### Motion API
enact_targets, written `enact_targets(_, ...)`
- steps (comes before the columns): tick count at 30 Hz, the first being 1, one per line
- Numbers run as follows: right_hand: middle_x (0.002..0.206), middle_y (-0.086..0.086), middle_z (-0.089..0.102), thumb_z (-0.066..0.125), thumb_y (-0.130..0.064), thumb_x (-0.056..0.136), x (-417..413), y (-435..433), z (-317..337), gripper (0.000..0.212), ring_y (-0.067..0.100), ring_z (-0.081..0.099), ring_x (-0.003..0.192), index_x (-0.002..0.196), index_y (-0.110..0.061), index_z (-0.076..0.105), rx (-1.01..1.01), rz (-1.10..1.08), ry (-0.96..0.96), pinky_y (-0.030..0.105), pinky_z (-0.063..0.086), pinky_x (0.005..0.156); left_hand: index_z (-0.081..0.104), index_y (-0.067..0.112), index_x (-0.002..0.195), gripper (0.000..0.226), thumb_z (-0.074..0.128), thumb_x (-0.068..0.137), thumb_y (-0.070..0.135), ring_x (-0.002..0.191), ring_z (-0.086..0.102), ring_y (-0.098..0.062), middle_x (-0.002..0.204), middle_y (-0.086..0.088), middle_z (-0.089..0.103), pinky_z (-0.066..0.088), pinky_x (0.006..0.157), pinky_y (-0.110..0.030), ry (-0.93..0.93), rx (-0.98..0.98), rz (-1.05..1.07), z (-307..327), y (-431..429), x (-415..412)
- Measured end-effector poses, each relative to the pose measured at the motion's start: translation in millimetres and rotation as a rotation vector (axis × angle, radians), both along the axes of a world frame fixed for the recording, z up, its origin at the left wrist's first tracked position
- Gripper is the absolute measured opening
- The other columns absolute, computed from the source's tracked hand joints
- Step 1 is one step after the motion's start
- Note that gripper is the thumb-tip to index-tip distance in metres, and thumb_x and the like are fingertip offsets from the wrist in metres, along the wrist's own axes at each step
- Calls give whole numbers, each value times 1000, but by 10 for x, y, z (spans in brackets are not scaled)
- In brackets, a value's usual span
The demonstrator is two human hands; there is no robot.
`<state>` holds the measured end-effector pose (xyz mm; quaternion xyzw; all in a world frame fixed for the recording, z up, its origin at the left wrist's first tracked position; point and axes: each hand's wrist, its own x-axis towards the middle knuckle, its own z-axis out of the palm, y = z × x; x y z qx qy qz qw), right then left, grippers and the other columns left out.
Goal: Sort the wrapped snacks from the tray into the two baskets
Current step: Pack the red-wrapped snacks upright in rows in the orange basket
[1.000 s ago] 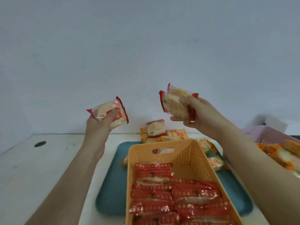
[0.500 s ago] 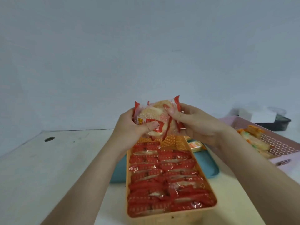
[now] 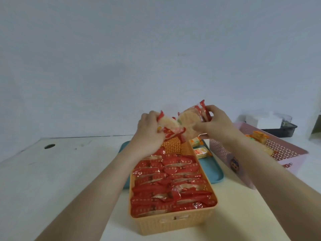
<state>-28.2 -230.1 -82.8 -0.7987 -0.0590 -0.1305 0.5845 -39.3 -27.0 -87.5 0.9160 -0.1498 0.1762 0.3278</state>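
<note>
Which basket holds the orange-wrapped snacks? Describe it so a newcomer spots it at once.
Start at the white table and find the teal tray at its middle. The pink basket stands right of the tray, holding orange-wrapped snacks. Unlike the orange basket packed with red-wrapped snacks, it has a cartoon sticker on its wall.

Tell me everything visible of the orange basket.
The orange basket is a long, rectangular bin of woven-look plastic with a slot handle in its near end wall. It stands upright, lengthwise away from the camera, its far part over the teal tray, its near end past the tray on the white table. Rows of red-wrapped snacks fill it almost to the rim. The left hand and right hand hold packets above its far end.
</note>
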Motion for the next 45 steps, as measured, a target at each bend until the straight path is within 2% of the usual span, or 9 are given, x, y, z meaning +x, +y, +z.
enact_targets(8,94,12,66,67,2,79,-68,-33,17,51,27,69,85,121,-21,51,125,-38,-102,27,60,61,63,17,94,12,65,84,9,87,60,-20,89,0,61,39,65,-27,-153,411,3,-95,-91,-51)
enact_targets(14,95,13,69,70,2,77,-83,50,78,49,30,70,83,113,-25,51,74,69,-141,34,62,65,71,30,104,30,66,83,10,110,58,-21,114,-2,66,42,82,-25,-44,404,-43,-26,-45,-51)
enact_targets(19,87,-6,67,68,-5,73,-41,70,25,56,19,68,74,118,-32,48,-172,-7,-269,43,59,72,63,28,120,35,67,87,19,111,58,-7,120,10,65,34,79,-13,36,368,-126,-75,-127,-41)
enact_targets(24,86,-10,66,68,-9,70,-24,87,42,58,7,63,74,123,-28,53,-455,102,-293,28,53,70,69,25,108,22,69,87,24,95,58,-1,110,9,68,34,68,-2,51,309,-125,-162,-60,-4)
enact_targets(30,88,-14,65,62,-43,63,12,201,143,54,8,61,79,117,-35,55,-839,250,-181,34,53,74,66,30,118,27,51,96,28,98,56,3,112,18,66,37,86,-8,53,414,-225,-254,60,-49)
enact_targets(35,85,-14,55,65,-47,76,51,336,163,46,12,50,79,118,-32,54,-1138,263,-185,29,41,69,75,31,96,21,60,90,17,92,49,0,88,25,56,37,88,-21,-133,170,-68,-215,230,-78)
enact_targets(38,94,-7,63,54,-61,83,92,412,72,45,16,56,85,114,-29,55,-1225,259,-183,32,47,74,70,44,92,17,63,88,29,96,53,-7,98,13,61,42,87,-29,-72,199,-30,-191,294,-21)
enact_targets(43,115,-2,63,55,-37,86,180,438,-95,47,23,49,115,133,-39,45,-1219,352,-61,41,44,94,69,38,99,18,55,90,45,96,56,-7,93,19,60,45,81,-29,87,430,-97,-282,316,52)
enact_targets(45,115,-4,60,54,-53,84,212,413,-136,53,22,45,117,134,-45,41,-1155,332,-97,44,40,100,69,38,92,18,55,89,49,94,56,-8,93,17,64,47,82,-32,122,412,-93,-300,339,88)
